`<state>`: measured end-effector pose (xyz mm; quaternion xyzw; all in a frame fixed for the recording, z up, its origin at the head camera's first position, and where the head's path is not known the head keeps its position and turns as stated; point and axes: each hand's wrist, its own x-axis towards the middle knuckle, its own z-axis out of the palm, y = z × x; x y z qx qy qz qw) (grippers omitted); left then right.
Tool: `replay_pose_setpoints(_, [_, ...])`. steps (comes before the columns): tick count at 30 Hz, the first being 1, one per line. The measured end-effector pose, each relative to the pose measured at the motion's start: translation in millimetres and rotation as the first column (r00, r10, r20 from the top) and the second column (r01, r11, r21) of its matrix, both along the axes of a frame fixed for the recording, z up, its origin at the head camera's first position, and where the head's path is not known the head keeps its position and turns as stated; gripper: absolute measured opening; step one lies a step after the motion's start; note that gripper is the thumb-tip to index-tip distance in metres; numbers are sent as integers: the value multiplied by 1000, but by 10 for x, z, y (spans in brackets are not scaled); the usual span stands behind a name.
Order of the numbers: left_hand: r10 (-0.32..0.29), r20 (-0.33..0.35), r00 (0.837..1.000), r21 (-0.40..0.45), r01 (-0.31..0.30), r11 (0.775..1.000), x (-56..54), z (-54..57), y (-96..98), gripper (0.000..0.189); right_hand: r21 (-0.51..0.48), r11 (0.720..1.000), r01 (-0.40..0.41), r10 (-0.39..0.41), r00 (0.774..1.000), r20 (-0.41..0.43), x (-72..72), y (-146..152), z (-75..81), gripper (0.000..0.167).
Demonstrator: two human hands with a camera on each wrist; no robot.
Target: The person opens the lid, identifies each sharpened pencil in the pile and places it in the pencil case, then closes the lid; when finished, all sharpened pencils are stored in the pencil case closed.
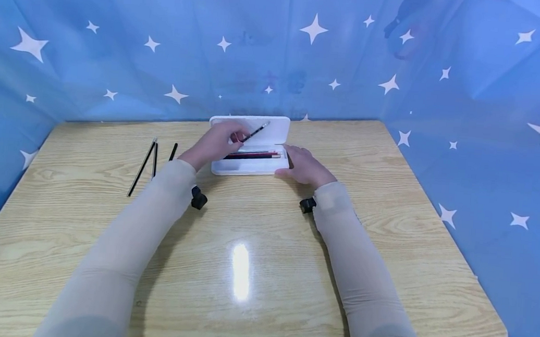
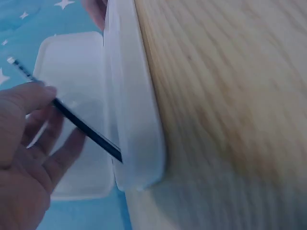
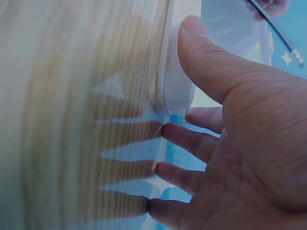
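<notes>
My left hand (image 1: 221, 141) pinches a dark pencil (image 1: 257, 131) between thumb and fingers, above the open white pencil case (image 1: 250, 170). The pencil is tilted, its pale end raised towards the lid (image 1: 277, 130); in the left wrist view its lower end (image 2: 115, 154) passes behind the case's front wall. Several red and dark pencils (image 1: 252, 156) lie inside the case. My right hand (image 1: 305, 166) holds the case's right end, with the thumb (image 3: 201, 43) against the front wall and the fingers round the end. The other fingertips (image 3: 160, 168) touch the table.
Three dark pencils lie to the left of the case, among them a slanted one (image 1: 141, 169) and a partly hidden one (image 1: 173, 151) near my left sleeve. The wooden table (image 1: 265, 231) ends at a blue star-patterned curtain (image 1: 269, 43) behind the case.
</notes>
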<state>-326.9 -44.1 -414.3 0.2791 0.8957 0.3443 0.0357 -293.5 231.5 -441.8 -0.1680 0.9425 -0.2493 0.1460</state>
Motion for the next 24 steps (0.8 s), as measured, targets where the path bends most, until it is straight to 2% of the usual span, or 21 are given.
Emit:
replay_pose_setpoints(5, [-68, 22, 997, -156, 71, 985, -66, 6, 154, 25, 3, 1000, 7, -7, 1000, -6, -5, -3, -5, 84])
replay_pose_setpoints(8, [-93, 24, 995, -209, 96, 973, -78, -13, 214, 24, 15, 1000, 15, -15, 1000, -2, -4, -11, -8, 84])
replay_pose_setpoints(11, [-93, 28, 995, -218, 97, 971, -47, -27, 231, 22, 25, 999, 23, -23, 1000, 5, 4, -27, -7, 85])
replay_pose_setpoints(17, [-40, 9, 999, -216, 41, 976, 36, -72, 165, 22, 36, 999, 34, -35, 999, 16, 16, -57, 9, 88])
replay_pose_setpoints(24, [-28, 6, 1000, -114, 28, 993, 92, -42, 4, 24, 26, 998, 50, -51, 999, 8, 29, -30, 7, 86])
